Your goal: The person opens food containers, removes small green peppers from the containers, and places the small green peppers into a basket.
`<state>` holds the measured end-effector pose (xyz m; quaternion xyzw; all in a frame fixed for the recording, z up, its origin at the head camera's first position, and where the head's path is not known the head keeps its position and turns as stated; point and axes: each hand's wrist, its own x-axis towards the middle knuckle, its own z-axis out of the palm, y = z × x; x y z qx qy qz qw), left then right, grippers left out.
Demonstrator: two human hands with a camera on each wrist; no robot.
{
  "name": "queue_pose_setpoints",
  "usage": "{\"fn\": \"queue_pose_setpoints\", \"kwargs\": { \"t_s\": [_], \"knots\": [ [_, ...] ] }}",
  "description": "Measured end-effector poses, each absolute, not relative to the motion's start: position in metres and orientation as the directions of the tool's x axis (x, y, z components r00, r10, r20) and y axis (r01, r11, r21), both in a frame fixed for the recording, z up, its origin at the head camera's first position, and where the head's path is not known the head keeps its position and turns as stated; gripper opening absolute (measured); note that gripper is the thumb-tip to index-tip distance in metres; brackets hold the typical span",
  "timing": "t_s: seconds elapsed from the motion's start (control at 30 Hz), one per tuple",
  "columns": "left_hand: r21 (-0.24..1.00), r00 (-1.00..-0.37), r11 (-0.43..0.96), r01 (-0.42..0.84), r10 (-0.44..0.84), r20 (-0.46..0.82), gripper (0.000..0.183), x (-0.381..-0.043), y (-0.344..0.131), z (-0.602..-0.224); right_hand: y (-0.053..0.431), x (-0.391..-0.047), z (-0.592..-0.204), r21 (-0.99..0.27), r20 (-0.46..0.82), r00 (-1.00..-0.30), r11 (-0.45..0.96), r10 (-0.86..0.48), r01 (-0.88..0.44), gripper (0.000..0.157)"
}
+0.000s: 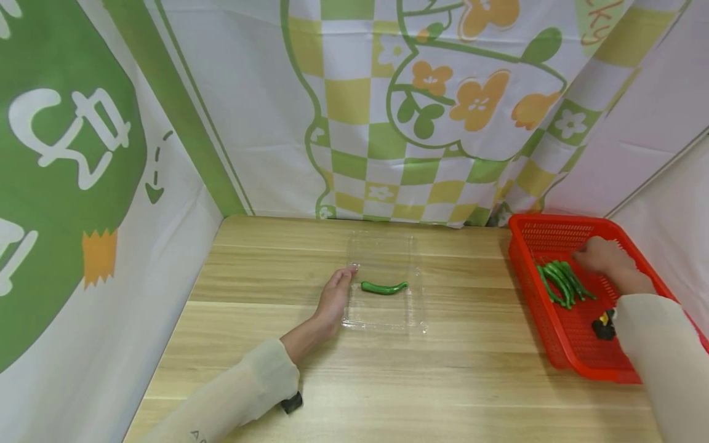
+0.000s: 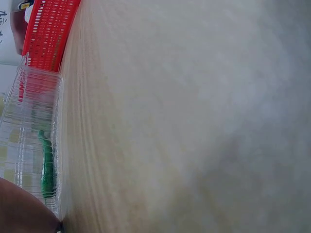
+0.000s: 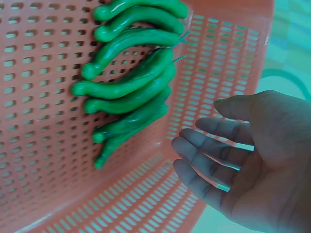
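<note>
A clear plastic box (image 1: 382, 314), its lid folded back, lies on the table with one green chili pepper (image 1: 384, 288) inside. My left hand (image 1: 332, 301) rests along the box's left side, fingertips right at its edge near the hinge; most of its fingers are out of sight in the left wrist view. Over the red basket (image 1: 559, 344), my right hand (image 3: 243, 150) has its fingers loosely bent and nothing in them. Several green chili peppers (image 3: 126, 92) lie side by side on the basket floor, a short way from those fingertips.
The wooden table (image 1: 471, 369) carries both the box and the basket, the basket at the right. A printed cloth (image 1: 354, 160) hangs along the back edge, with white and green cloth (image 1: 183, 271) at the left side.
</note>
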<state>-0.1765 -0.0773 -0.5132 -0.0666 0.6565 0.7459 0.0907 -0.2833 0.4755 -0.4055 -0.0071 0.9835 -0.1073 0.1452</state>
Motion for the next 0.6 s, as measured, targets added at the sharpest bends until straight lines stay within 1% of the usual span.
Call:
{"fn": "queue_pose_setpoints", "kwargs": {
  "t_s": [0.2, 0.27, 0.43, 0.6],
  "knots": [
    [0.965, -0.974, -0.135, -0.226, 0.046, -0.221, 0.044, -0.176, -0.077, -0.512, 0.468, -0.283, -0.39, -0.18, -0.273, -0.96, 0.984, -0.062, -0.013, 0.034],
    [0.965, -0.974, -0.133, -0.225, 0.045, -0.221, 0.044, -0.176, -0.077, -0.512, 0.466, -0.283, -0.388, -0.175, -0.266, -0.962, 0.984, -0.066, -0.019, 0.036],
    [0.966, -0.975, -0.132, -0.223, 0.043, -0.219, 0.044, -0.177, -0.076, -0.513, 0.454, -0.285, -0.384, -0.162, -0.207, -0.973, 0.984, -0.105, -0.072, 0.041],
    [0.967, -0.975, -0.129, -0.222, 0.046, -0.218, 0.044, -0.177, -0.076, -0.513, 0.432, -0.284, -0.373, -0.149, -0.149, -0.98, 0.983, -0.129, -0.107, 0.037]
  ]
}}
